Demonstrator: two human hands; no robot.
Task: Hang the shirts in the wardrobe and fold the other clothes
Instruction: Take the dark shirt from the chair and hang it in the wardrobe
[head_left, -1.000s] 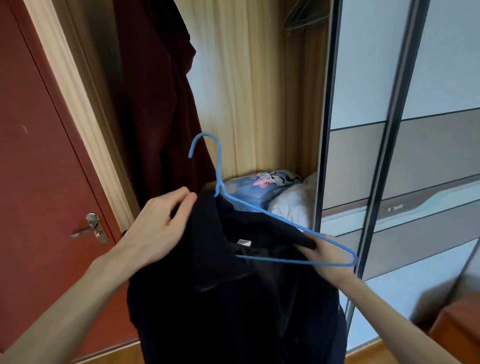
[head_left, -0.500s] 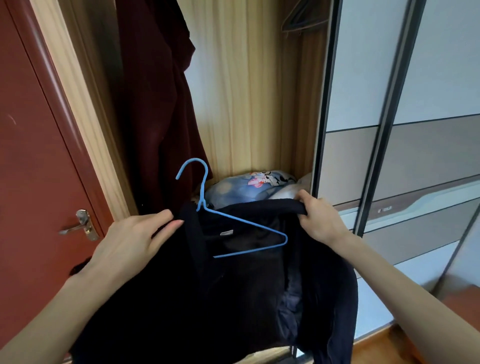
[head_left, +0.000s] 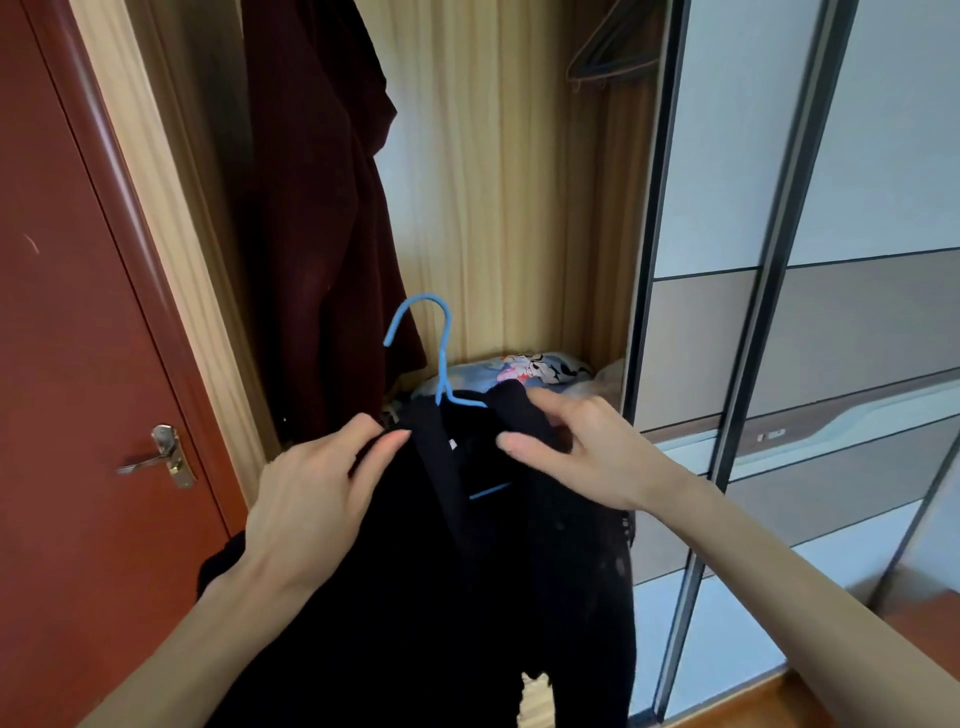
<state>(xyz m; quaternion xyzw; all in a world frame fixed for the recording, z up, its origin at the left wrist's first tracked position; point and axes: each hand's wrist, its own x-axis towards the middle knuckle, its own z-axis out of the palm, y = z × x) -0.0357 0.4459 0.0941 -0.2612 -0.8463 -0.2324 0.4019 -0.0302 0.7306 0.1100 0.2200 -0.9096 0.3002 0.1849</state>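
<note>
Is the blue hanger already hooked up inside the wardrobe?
No, the blue hanger has its hook free in the air, with the black shirt on it held by both hands in front of the wardrobe.

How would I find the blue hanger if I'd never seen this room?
Look into the open wardrobe between the red door and the sliding panels. In front of it, two hands hold a black garment; the blue hanger sticks up from its collar. It is the only bright blue wire hook.
</note>
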